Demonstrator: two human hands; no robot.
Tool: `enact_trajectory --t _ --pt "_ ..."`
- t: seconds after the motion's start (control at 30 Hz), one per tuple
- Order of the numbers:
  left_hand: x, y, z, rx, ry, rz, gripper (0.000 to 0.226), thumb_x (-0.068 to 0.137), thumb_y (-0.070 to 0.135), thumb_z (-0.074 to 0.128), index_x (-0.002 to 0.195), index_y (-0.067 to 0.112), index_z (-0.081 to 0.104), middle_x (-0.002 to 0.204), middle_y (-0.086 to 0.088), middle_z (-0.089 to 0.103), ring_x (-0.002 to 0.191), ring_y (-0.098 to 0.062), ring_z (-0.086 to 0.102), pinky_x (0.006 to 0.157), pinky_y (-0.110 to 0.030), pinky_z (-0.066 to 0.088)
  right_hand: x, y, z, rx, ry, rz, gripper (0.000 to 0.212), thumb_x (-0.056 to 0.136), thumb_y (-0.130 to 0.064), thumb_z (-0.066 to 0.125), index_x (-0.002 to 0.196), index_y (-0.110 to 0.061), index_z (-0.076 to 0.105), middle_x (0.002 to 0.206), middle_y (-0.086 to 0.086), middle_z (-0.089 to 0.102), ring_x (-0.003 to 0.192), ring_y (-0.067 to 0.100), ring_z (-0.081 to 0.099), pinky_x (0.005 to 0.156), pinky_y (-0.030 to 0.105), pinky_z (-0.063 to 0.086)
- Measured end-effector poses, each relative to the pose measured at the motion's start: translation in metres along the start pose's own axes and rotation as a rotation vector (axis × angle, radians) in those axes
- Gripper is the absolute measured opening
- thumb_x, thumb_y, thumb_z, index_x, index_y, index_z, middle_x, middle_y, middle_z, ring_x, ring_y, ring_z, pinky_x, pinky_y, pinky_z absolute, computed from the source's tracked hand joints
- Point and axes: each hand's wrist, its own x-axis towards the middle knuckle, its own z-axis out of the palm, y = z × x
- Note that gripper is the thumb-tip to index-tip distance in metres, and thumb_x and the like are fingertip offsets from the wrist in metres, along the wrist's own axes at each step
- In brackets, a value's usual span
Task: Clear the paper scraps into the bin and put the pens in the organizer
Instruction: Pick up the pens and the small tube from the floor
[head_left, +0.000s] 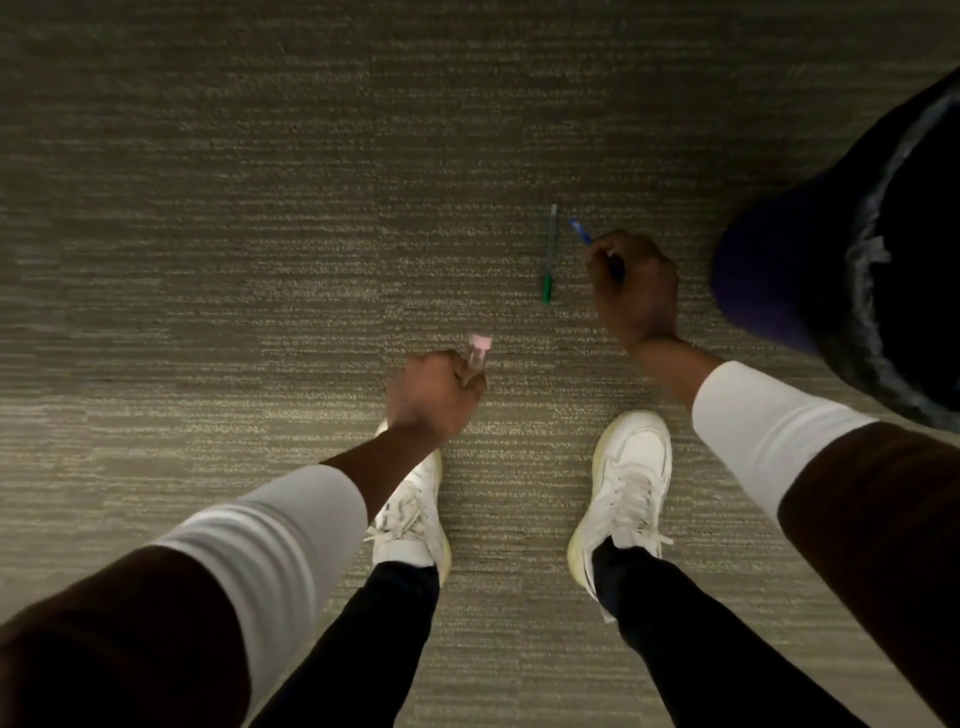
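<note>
I look straight down at a carpeted floor. My right hand (635, 283) grips a blue pen (580, 230) whose end sticks out past the fingers toward the upper left. Just left of it a green pen (549, 254) lies on the carpet, apart from the hand. My left hand (435, 392) is curled round a small clear item with a pink cap (479, 347), its pink end poking out above the fingers. A dark bin with a black liner (779, 270) stands at the right edge, close to my right hand.
My two white sneakers (626, 493) stand on the grey-beige carpet (260, 234) below the hands, with dark trouser legs beneath them. The carpet stretches open to the left and far side. No paper scraps or organizer show in view.
</note>
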Motion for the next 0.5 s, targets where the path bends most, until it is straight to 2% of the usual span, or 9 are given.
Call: enact_trajectory --t 0.1,0.17,0.3,0.43,0.5 --pt "-0.01 0.002 -0.001 -0.007 0.016 -0.004 0.029 0.09 0.05 0.073 0.088 0.021 0.076 0.087 -0.003 0.08 0.081 -0.027 0.075 0.075 -0.037 0.062 0.003 0.0 -0.018 -0.01 -0.03 -0.042 0.019 0.093 -0.019 0.072 0.108 -0.008 0.074 0.101 0.014 0.072 0.096 0.028 0.066 0.087 0.037 0.053" --pt "-0.013 0.002 -0.003 -0.007 0.022 -0.004 0.029 0.09 0.05 0.073 0.086 0.021 0.075 0.083 -0.002 0.079 0.076 -0.027 0.074 0.07 -0.034 0.059 0.006 0.003 -0.026 -0.124 -0.085 -0.154 0.022 0.092 -0.008 0.065 0.112 -0.006 0.073 0.108 0.017 0.069 0.099 0.034 0.067 0.088 0.044 0.056" --pt "-0.007 0.003 -0.007 -0.059 -0.004 -0.031 0.029 0.089 0.052 0.073 0.086 0.022 0.076 0.081 0.002 0.078 0.076 -0.024 0.074 0.071 -0.035 0.06 0.019 0.009 -0.027 -0.455 -0.201 -0.394 0.022 0.102 -0.022 0.059 0.112 -0.005 0.067 0.117 0.021 0.062 0.11 0.04 0.061 0.082 0.045 0.055" --pt "0.013 0.0 -0.01 -0.008 0.018 -0.021 0.036 0.089 0.053 0.073 0.087 0.018 0.075 0.09 -0.004 0.079 0.084 -0.028 0.075 0.076 -0.038 0.062 0.035 0.009 0.001 -0.738 -0.366 -0.765 0.021 0.094 -0.008 0.064 0.114 -0.001 0.063 0.104 0.022 0.066 0.091 0.041 0.066 0.084 0.048 0.054" --pt "0.025 -0.004 -0.011 0.03 0.042 -0.006 0.037 0.091 0.053 0.073 0.088 0.016 0.075 0.096 -0.007 0.078 0.09 -0.031 0.073 0.079 -0.038 0.06 0.043 0.006 0.014 -0.835 -0.457 -0.873 0.03 0.091 -0.007 0.065 0.12 -0.001 0.063 0.108 0.024 0.067 0.092 0.041 0.068 0.08 0.049 0.055"
